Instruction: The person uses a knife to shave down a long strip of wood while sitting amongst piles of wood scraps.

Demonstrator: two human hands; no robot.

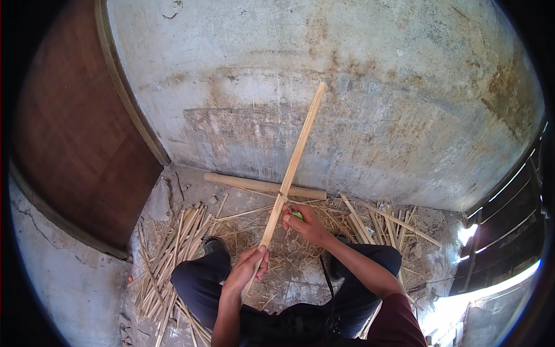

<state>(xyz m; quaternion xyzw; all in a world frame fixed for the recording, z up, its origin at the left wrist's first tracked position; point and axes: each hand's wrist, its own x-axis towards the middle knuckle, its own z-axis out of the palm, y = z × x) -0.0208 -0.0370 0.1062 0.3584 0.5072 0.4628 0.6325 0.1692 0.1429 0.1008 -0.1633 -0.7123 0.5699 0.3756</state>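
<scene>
A long, pale bamboo strip (pixel 296 156) slants up and away in front of me, its far end standing against the wall in the picture. My left hand (pixel 245 269) is closed around its lower part, thumb on top. Farther up the strip, my right hand (pixel 305 224) grips a knife by its green handle (pixel 297 215). The knife's short blade (pixel 282 197) lies across the strip, touching it or very close to it. Most of the handle is hidden by the fingers.
Bamboo strips (pixel 173 260) are heaped at my left, and more strips (pixel 393 225) lie at the right. A thick bamboo pole (pixel 248 183) rests near the stained wall (pixel 393 115). Shavings (pixel 289 260) cover the floor between my legs. A brown door (pixel 81 121) is at the left.
</scene>
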